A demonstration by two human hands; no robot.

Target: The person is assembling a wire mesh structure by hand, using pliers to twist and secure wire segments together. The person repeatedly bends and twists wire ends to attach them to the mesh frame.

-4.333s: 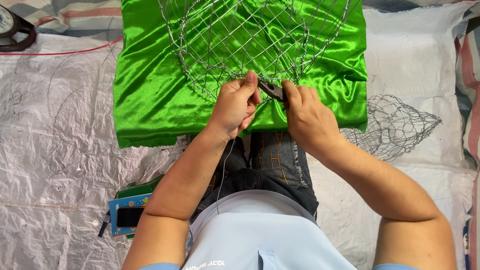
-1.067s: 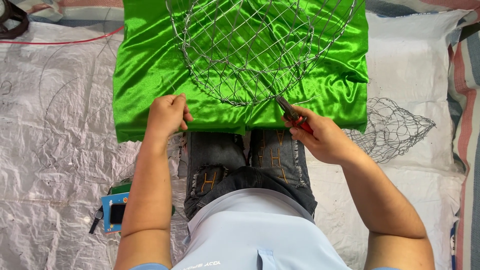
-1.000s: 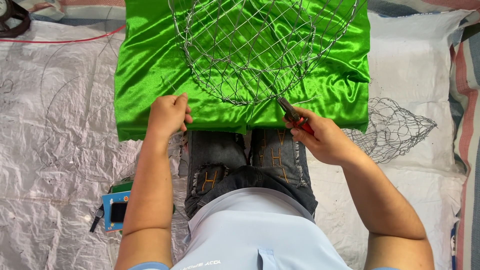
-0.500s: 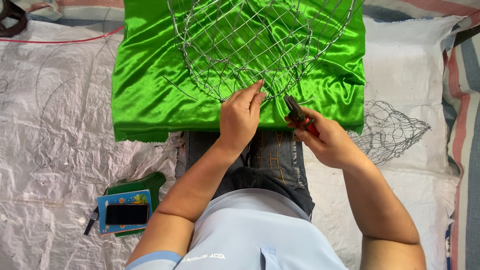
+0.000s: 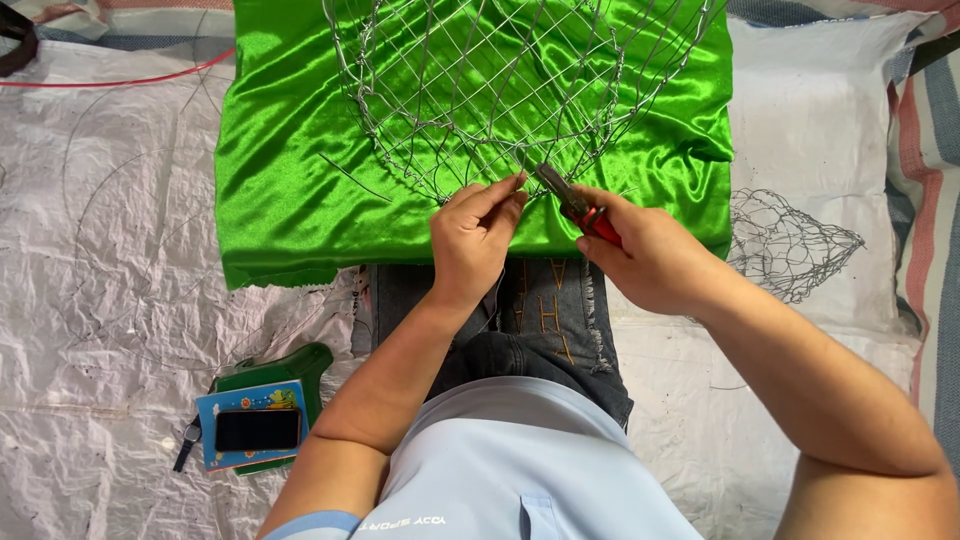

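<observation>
The left hand [image 5: 475, 235] is pinching the near rim of the wire basket [image 5: 500, 90] with narrow fingers. Just to its right, the right hand [image 5: 645, 255] is gripping red-handled pliers [image 5: 575, 203], whose long axis is pointing far-left at that same rim.

I lose the top of the wire frame [image 5: 510, 90] past the upper edge, so I can't see its full shape. The green cloth [image 5: 290, 200] runs off the same edge. My right hand [image 5: 645, 255] covers most of the pliers [image 5: 572, 200]; only the jaws and a bit of red grip show, and their tip is too small for me to tell whether it bites the wire. My left hand [image 5: 475, 235] pinches at the frame's rim, but what sits between the fingertips is too fine to make out. The dark thing [image 5: 15, 40] at the top left corner is cut off. The phone [image 5: 257, 430] hides most of the blue card [image 5: 250, 400] under it.
</observation>
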